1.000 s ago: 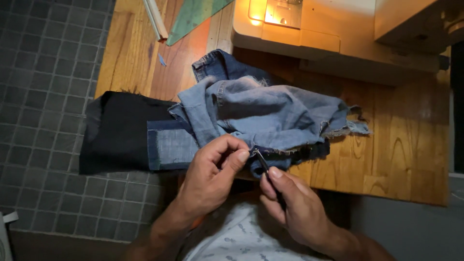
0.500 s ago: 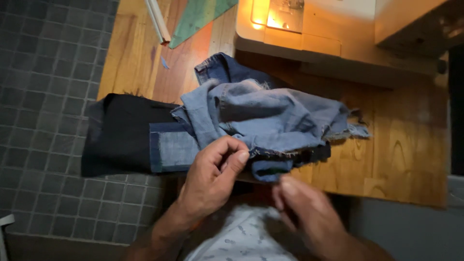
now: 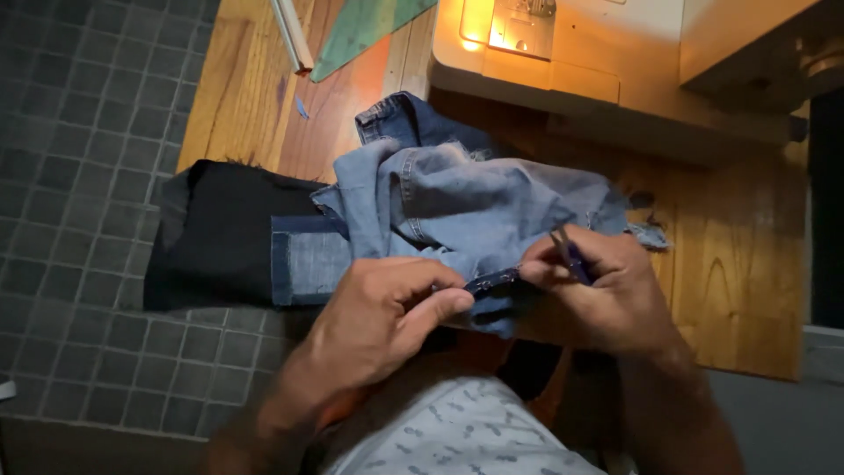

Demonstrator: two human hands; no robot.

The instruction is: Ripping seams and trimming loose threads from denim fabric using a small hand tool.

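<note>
**Two hands on a denim seam**

One black cloth (image 3: 220,233) hangs off the wooden table (image 3: 747,290). Left hand (image 3: 378,321) pinches the dark seam of one soft, floppy pair of jeans (image 3: 466,202), best gripped at its thick hem. Right hand (image 3: 607,290) clamps one small tool (image 3: 564,246). One sewing machine (image 3: 563,53) glows behind.

Wooden table (image 3: 747,290) fills the centre and right of the frame, warm orange-brown boards, grain running top to bottom. Floor (image 3: 79,132) on the left and along the bottom left: small dark grey square tiles, pale grout. Cream sewing machine (image 3: 563,70) at top centre, its lamp casting a yellow glow on the body. Room otherwise dim. Dark strip at the far right edge, unclear what it is.
</note>
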